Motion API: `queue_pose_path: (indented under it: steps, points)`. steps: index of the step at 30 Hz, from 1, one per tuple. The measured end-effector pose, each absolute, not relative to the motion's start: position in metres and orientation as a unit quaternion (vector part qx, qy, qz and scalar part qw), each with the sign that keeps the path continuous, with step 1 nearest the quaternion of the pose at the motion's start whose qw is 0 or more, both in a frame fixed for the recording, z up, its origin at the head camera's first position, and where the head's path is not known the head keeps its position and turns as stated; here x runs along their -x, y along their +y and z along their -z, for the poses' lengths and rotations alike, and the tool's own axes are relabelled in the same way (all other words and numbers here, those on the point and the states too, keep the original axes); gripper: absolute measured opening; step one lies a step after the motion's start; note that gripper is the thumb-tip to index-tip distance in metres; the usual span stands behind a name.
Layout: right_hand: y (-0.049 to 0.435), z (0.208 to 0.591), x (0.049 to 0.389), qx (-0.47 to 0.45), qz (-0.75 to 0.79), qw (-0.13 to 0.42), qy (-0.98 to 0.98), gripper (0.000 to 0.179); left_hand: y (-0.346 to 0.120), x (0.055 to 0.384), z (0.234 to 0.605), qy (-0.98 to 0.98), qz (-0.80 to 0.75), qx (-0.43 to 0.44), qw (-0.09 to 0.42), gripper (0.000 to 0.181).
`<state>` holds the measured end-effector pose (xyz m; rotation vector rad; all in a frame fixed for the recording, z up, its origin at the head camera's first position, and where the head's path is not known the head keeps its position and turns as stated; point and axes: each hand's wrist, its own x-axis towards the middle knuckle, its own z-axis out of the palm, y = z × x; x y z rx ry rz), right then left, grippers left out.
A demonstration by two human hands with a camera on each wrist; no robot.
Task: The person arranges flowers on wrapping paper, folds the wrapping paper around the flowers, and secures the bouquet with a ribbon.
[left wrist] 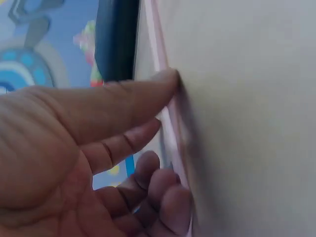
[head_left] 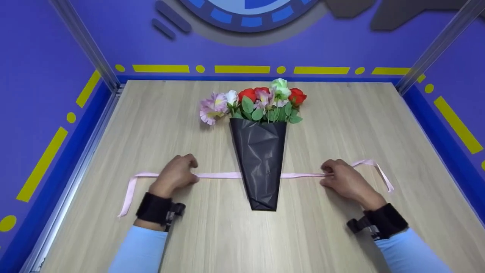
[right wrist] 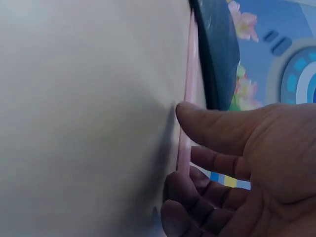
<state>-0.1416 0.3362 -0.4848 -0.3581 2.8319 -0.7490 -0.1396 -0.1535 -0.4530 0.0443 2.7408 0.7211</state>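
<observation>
A bouquet of red, pink, white and pale green flowers, wrapped in black paper, lies on the table. A pink ribbon runs crosswise beneath the lower half of the wrap and out on both sides. My left hand is over the left stretch, its thumb tip right at the ribbon and a gap between thumb and index finger. Over the right stretch, my right hand has its thumb at the edge of the ribbon, the fingers loosely bent and apart from the thumb.
The wooden table has blue panels with yellow marks on its left, right and far sides. Loose ribbon tails bend toward me beyond each hand. Metal posts stand at the back corners. Each wrist wears a black strap with a small camera.
</observation>
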Motion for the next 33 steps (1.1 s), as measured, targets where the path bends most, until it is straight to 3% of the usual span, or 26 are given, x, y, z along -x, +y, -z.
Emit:
queue_pose_path:
  steps: [4, 9, 14, 19, 30, 33]
  points:
    - [0.356, 0.488, 0.146, 0.109, 0.254, 0.076, 0.958, 0.023, -0.165, 0.141, 0.452, 0.964, -0.236, -0.007, 0.124, 0.007]
    - [0.359, 0.493, 0.155, 0.104, 0.258, 0.059, 0.959, 0.006, -0.158, 0.143, 0.456, 0.974, -0.215, 0.036, 0.058, 0.009]
    - [0.348, 0.496, 0.161, 0.056, 0.268, 0.006, 0.962, 0.01, -0.142, 0.145, 0.462, 0.962, -0.257, 0.09, -0.007, 0.009]
    - [0.333, 0.491, 0.164, -0.015, 0.345, -0.026, 0.938, 0.014, -0.122, 0.149, 0.463, 0.919, -0.38, 0.089, -0.058, 0.01]
    - [0.3, 0.482, 0.172, -0.102, 0.68, -0.021, 0.726, 0.028, -0.081, 0.16, 0.449, 0.717, -0.694, 0.065, -0.034, 0.009]
    - [0.294, 0.479, 0.173, -0.11, 0.743, -0.035, 0.659, 0.025, -0.072, 0.163, 0.445, 0.668, -0.74, 0.07, -0.033, 0.017]
